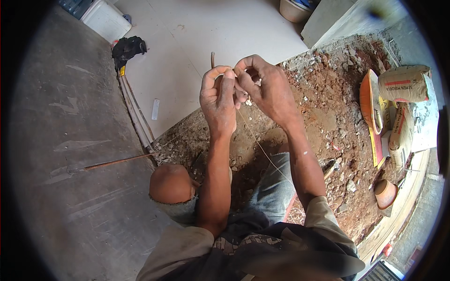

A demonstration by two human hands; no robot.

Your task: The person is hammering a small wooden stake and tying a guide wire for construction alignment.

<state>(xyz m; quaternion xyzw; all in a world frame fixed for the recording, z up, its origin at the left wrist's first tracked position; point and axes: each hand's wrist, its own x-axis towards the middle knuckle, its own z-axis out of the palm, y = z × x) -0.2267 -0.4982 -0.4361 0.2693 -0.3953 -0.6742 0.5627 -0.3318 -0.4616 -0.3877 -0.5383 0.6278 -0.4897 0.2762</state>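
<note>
My left hand (218, 98) and my right hand (267, 91) meet near the upper middle, fingertips pinched together on a thin pale string (255, 140). What exactly sits between the fingertips is too small to make out. The string runs down from my fingers toward the lower right. Another fine line crosses the dirt toward a rusty rod (117, 162) at the left. A short upright rod (213, 60) shows just beyond my hands. My bare knee (171, 182) is below, left of my forearms.
Broken dirt (328, 122) borders pale floor tiles (178, 28) and a dark concrete surface (61, 140). At right lie cement sacks (404, 84), an orange hard hat (368, 98) and a small pot (385, 193). A white box (105, 21), black cloth (127, 49) and bucket (293, 9) stand farther off.
</note>
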